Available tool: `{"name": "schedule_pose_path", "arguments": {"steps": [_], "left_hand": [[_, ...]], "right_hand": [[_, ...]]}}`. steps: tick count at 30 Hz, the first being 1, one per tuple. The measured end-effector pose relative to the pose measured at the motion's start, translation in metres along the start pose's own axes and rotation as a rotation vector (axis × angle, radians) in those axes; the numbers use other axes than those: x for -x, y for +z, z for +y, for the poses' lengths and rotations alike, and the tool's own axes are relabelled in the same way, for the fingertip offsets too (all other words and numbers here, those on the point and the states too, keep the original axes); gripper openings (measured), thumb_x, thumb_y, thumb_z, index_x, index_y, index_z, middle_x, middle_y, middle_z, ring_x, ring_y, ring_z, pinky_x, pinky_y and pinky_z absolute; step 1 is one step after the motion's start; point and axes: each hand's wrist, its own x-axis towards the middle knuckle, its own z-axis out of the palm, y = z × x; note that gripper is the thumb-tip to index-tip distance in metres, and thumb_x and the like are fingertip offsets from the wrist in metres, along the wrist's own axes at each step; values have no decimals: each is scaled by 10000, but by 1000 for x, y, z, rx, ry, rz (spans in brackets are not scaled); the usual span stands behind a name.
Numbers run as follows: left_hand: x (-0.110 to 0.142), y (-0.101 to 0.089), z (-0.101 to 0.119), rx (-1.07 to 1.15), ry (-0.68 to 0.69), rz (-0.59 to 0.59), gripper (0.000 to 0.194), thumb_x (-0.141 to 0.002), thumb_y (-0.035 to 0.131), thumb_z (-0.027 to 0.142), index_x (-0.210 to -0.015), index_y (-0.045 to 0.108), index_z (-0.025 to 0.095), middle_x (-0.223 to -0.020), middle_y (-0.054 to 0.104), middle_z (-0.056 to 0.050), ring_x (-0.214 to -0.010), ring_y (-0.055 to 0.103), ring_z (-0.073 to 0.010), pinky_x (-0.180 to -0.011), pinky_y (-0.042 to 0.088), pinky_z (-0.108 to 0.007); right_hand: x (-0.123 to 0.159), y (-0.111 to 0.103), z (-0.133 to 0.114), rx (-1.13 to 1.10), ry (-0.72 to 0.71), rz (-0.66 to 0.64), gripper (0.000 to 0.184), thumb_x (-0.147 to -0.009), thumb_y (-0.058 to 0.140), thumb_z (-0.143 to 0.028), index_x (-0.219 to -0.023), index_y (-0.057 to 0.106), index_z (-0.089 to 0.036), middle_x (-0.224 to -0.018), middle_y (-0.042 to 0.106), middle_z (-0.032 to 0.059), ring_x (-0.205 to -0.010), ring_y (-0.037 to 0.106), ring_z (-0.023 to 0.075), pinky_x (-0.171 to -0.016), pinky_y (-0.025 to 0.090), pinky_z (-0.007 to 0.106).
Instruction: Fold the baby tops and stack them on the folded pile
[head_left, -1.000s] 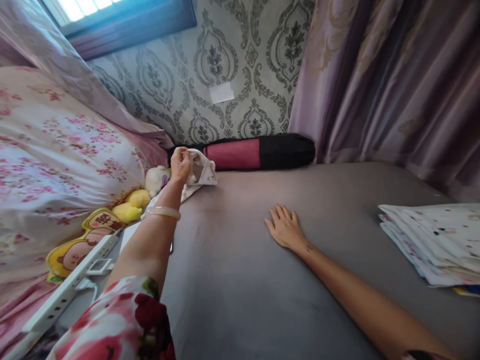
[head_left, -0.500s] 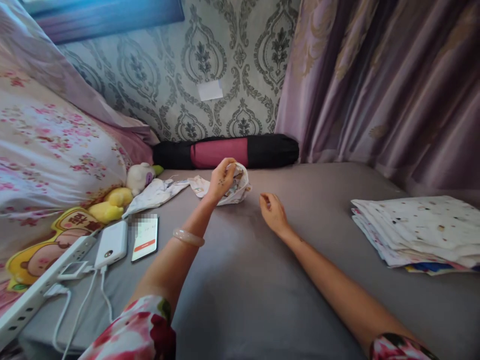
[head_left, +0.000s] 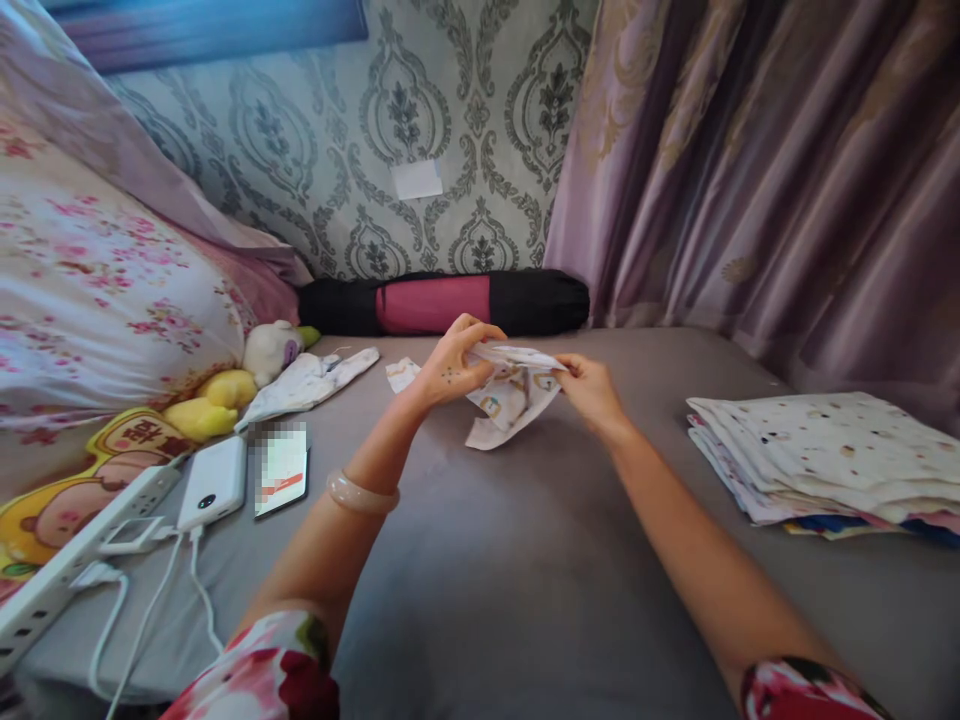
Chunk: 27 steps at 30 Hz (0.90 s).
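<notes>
A small white cloth (head_left: 517, 400) with a coloured print is stretched between my two hands, just above the grey bed sheet. My left hand (head_left: 457, 368) grips its left side between thumb and fingers, a bangle on that wrist. At the right end, my right hand (head_left: 595, 395) pinches the upper edge. The lower part of the cloth hangs loose and folded, so its full shape is hidden. To the left of my left hand, a small printed white piece (head_left: 403, 374) shows on the sheet; whether it joins the held cloth I cannot tell. Another white cloth (head_left: 307, 388) lies farther left.
A stack of folded printed cloths (head_left: 832, 450) lies on the right. On the left are a phone (head_left: 283, 470), a white power bank (head_left: 214, 480) with cables, a power strip (head_left: 90, 550) and plush toys (head_left: 214, 405). A black and pink roll (head_left: 431, 305) lies along the wall.
My right hand has moved up and right and taken hold of the cloth's right end. The cloth, bunched in my left hand before, is now spread between both hands.
</notes>
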Motion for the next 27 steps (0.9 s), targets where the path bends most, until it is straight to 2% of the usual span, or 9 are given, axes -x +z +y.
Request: {"name": "schedule_pose_path", "arguments": {"steps": [3,6,8,11,14,17,21,24,27], "left_hand": [[3,-4,1,11,64,-83,499,-669,498,98,-1143,596,220,-1054,516,-51,-1039,497,-210,-929,451,-355],[5,4,0,49,43,-95,480,-675,474,84,-1117,592,231,-1084,528,-54,-1061,495,-209,-913,458,-342],[7,16,-3,89,-3,-94,412,-697,471,93,-1063,602,228,-1073,545,-54,-1046,509,-204,-878,472,-328],[13,38,-8,130,-53,-123,315,-713,479,108,-970,627,214,-1019,570,-53,-1000,536,-200,-874,478,-334],[21,58,-11,166,-79,-167,299,-693,490,92,-925,644,200,-983,595,-49,-953,562,-191,-893,470,-341],[25,72,-13,186,-115,-182,287,-681,500,77,-894,651,196,-951,620,-45,-919,580,-184,-876,473,-332],[24,80,-16,208,-113,-171,177,-748,532,111,-841,662,187,-918,639,-47,-912,594,-183,-867,473,-330],[21,83,-18,241,-108,-174,126,-818,536,156,-835,659,179,-879,657,-46,-877,599,-177,-838,475,-320],[19,87,-20,271,-142,-150,119,-855,534,188,-862,652,182,-880,671,-39,-866,606,-171,-815,476,-305]], "right_hand": [[5,-34,-38,27,32,-188,278,-743,656,-393,-925,661,-182,-846,690,38,-753,626,154,-697,496,282],[14,-57,-63,98,115,-380,362,-742,654,-498,-897,670,-171,-740,656,18,-640,577,131,-583,452,241],[17,-65,-63,139,169,-454,408,-739,638,-552,-864,665,-164,-658,612,-7,-558,518,108,-512,393,216],[17,-70,-43,293,171,-455,385,-759,604,-549,-751,644,-166,-580,552,-36,-511,459,94,-477,331,209],[13,-70,-18,573,106,-388,296,-802,567,-416,-651,628,-169,-573,562,-22,-550,491,115,-504,345,222],[10,-67,-4,723,45,-362,200,-822,532,-285,-773,687,-168,-727,675,21,-700,596,164,-619,439,247],[11,-54,-4,660,-63,-408,249,-829,576,-260,-1037,689,-184,-1092,700,92,-1007,634,230,-893,480,335],[13,-40,-7,604,-133,-481,312,-837,603,-282,-1131,657,-195,-1209,658,106,-1105,612,246,-964,464,373],[14,-26,-7,586,-191,-540,366,-816,629,-235,-1181,625,-206,-1230,650,91,-1129,604,237,-986,446,365]]}}
